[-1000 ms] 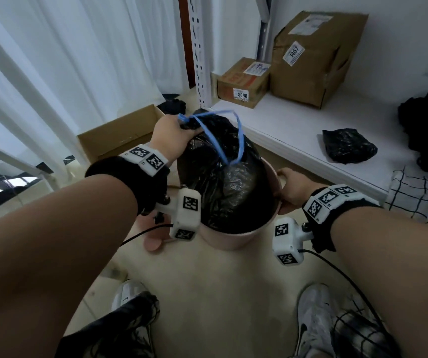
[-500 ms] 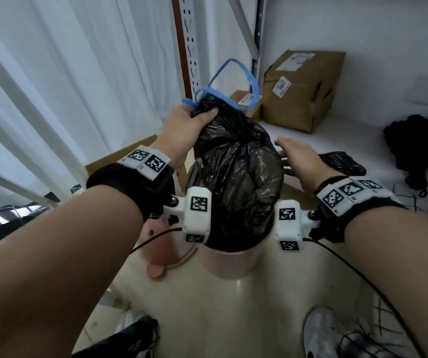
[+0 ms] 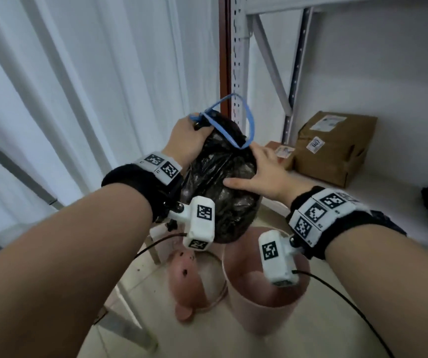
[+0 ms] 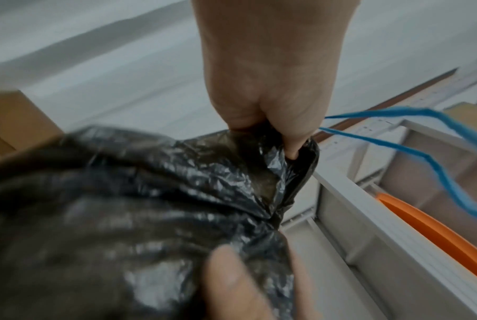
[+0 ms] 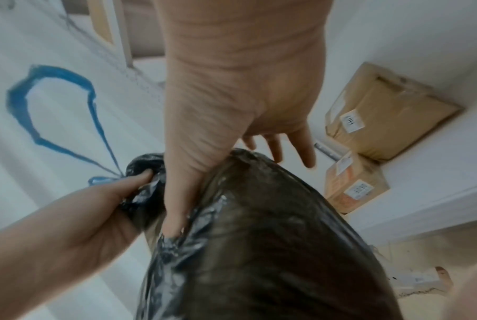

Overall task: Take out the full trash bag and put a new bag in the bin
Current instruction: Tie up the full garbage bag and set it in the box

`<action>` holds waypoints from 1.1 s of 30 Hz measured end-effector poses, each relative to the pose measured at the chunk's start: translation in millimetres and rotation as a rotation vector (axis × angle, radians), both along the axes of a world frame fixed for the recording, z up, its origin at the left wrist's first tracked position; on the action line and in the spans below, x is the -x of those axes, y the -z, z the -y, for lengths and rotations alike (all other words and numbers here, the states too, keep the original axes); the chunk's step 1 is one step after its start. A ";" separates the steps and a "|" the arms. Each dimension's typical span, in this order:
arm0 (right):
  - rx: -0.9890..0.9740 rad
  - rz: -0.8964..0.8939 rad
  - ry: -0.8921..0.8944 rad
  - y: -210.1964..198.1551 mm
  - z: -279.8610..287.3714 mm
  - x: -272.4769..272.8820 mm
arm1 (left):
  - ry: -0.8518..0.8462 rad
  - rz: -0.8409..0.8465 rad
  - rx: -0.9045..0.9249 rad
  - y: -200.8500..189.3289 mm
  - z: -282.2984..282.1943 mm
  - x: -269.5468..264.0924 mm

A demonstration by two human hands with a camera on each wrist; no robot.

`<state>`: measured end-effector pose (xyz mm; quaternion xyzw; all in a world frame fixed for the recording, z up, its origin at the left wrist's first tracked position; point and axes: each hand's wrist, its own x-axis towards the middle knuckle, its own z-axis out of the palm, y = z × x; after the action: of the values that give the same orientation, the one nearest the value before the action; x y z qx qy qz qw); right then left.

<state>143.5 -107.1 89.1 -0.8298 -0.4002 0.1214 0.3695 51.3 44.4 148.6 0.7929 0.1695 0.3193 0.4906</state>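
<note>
one full black trash bag (image 3: 218, 182) here, lifted clear above one pink bin (image 3: 264, 303) that sits on the floor just below it, the bag's bottom hanging over the bin's rim on the left side. one blue drawstring (image 3: 243, 117) loops out of the gathered neck and sticks up and over the top of the bag. two hands on it: the left hand (image 3: 187, 140) has its fingers curled tight round the bunched neck, thumb tucked into the plastic in the left wrist view, forearm angled up from the lower left. the right hand (image 3: 264, 171) is spread flat against the bag's right side, fingers straight and splayed, thumb pointing left across the plastic, so it's pressing rather than grabbing. both wrists wear a black band with white marker blocks, and a white camera pod hangs under each. beside the bin on the floor there's one pink lid (image 3: 189, 277) with a bear face and an ear, lying flat, touching or nearly touching the bin. on the white shelf (image 3: 378, 192) to the right i count two cardboard boxes, a big one (image 3: 334, 148) and a small one (image 3: 281, 153) tucked just left of it, each with a label. white curtains (image 3: 91, 81) fill the left.
</note>
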 end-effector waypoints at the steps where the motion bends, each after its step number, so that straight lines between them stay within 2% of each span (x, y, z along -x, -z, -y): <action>1: 0.057 -0.016 -0.037 -0.3 -11.4 -1.9 | -0.001 0.004 -0.007 -0.5 -10.8 -2.4; 3: 0.136 0.026 -0.072 2.0 -36.0 -6.6 | -0.007 -0.004 -0.031 0.1 -34.9 -10.2; 5: 0.154 0.151 -0.030 4.8 -63.5 -11.7 | -0.022 -0.023 -0.029 -1.3 -62.2 -20.4; 7: 0.078 0.239 0.073 9.2 -93.3 -19.9 | -0.046 -0.028 -0.029 -1.4 -89.4 -30.4; 8: -0.011 0.226 0.112 12.9 -108.7 -24.4 | -0.070 -0.018 -0.024 0.1 -102.9 -34.6; 11: -0.300 0.017 0.066 26.4 -151.4 -40.8 | -0.210 0.077 0.087 11.3 -141.9 -46.6; 14: -0.382 -0.210 -0.077 47.6 -182.8 -51.4 | -0.416 0.082 0.124 41.3 -182.7 -55.0; 16: -0.272 -0.264 -0.110 74.8 -201.9 -60.2 | -0.541 0.034 0.158 81.2 -215.2 -61.6; 18: -0.107 -0.191 -0.080 102.8 -211.5 -66.2 | -0.600 -0.067 0.253 119.5 -225.9 -59.9; 21: 0.030 -0.156 -0.085 138.5 -215.3 -66.9 | -0.612 -0.297 0.293 173.1 -225.3 -57.0; 23: 0.124 -0.156 -0.122 155.4 -217.0 -65.4 | -0.589 -0.350 0.293 198.2 -228.0 -58.9; 26: 0.215 -0.155 -0.159 169.0 -224.9 -67.2 | -0.589 -0.308 0.285 204.1 -231.8 -63.9; 33: 0.286 -0.116 -0.181 170.3 -236.4 -67.8 | -0.822 -0.107 0.308 173.4 -259.9 -52.5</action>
<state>211.3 129.3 -81.2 -0.8261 -0.4300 0.2575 0.2576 103.8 304.3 -24.8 0.5925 0.5416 0.4175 0.4257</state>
